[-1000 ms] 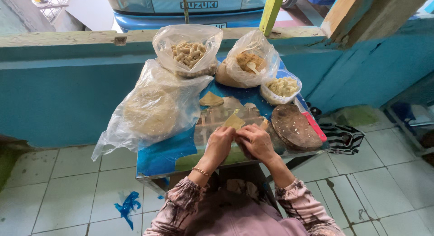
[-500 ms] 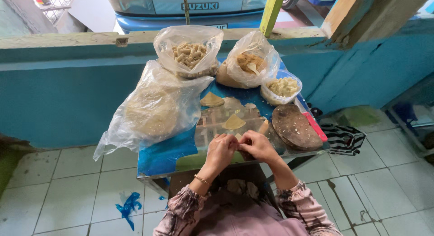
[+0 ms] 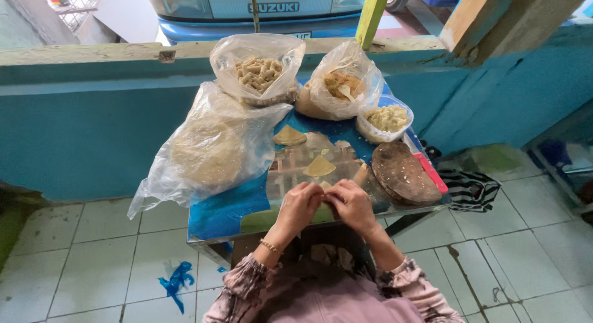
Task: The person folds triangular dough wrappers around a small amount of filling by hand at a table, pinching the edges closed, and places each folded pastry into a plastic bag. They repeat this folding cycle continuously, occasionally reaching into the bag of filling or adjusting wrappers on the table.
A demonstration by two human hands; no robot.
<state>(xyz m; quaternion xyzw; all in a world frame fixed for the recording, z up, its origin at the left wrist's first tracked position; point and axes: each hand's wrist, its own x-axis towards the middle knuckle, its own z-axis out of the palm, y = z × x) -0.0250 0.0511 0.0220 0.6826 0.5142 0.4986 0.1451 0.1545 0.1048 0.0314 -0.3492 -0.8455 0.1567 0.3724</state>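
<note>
At the left of the blue-covered worktop [image 3: 216, 215] lies a large clear plastic bag of round pale flat wrappers [image 3: 207, 153], unchanged from the earlier frames. Just right of it, at lower centre, the left hand [image 3: 301, 205] and right hand [image 3: 352, 204] meet, fingers curled narrowly inward and touching tip to tip around something small; what they pinch is hidden, so I cannot tell it. A second ago the hands sat higher, over the folded yellow dough triangle [image 3: 319, 166]; now they are drawn nearer the body and that triangle lies bare above them. Further up sit a bag of short tan rolls [image 3: 258, 72] and a bag of brown filling [image 3: 341, 85]. Rightward stand a white bowl of pale crumbs [image 3: 388, 119] and a round dark wooden board [image 3: 401, 173].
</note>
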